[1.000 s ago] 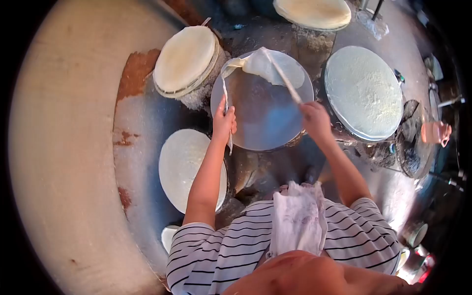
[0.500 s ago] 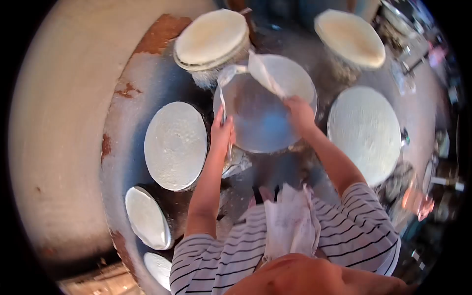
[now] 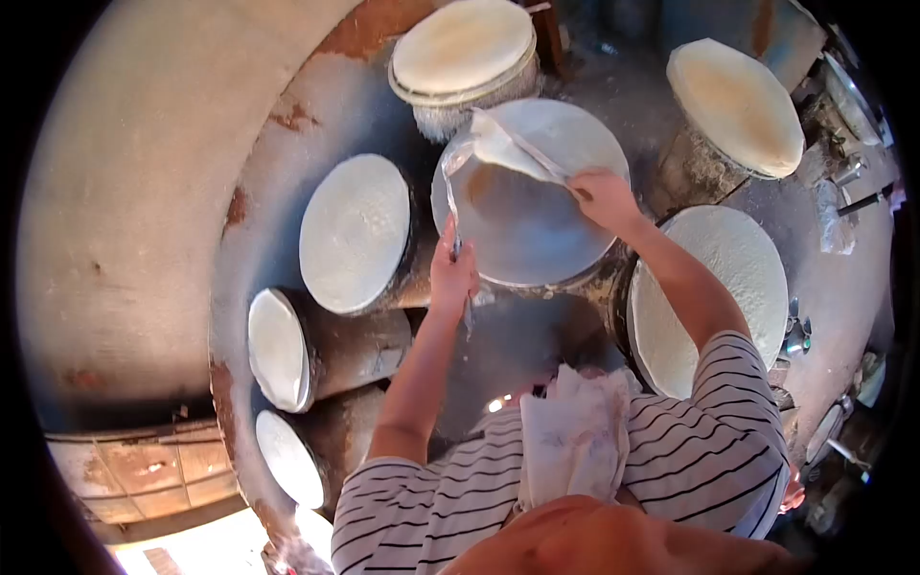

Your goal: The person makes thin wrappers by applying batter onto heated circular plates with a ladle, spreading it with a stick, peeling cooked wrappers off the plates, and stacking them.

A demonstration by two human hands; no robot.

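Observation:
In front of me a round griddle [image 3: 537,254] has a thin pale pancake [image 3: 508,149] partly lifted off its surface. The lifted part hangs as a fold between my hands over the far half of the griddle. My right hand [image 3: 606,199] is closed, pinching the pancake's right end above the griddle's right side. My left hand [image 3: 453,273], at the griddle's near left rim, is closed around a slim metal tool [image 3: 455,247], whose kind I cannot make out. A narrow strip of the pancake runs down to my left fingers; whether they grip it I cannot tell.
Around me stand more round griddles bearing pale sheets: left [image 3: 355,233], lower left [image 3: 278,350], far left [image 3: 465,46] and right [image 3: 709,292]. A domed pale sheet [image 3: 738,107] sits at far right. A tan wall [image 3: 125,240] bounds the left.
The view has turned, shifting the griddles in the frame. My right hand has moved slightly outward and away, and the lifted pancake is stretched wider between my hands. My left hand keeps its grip.

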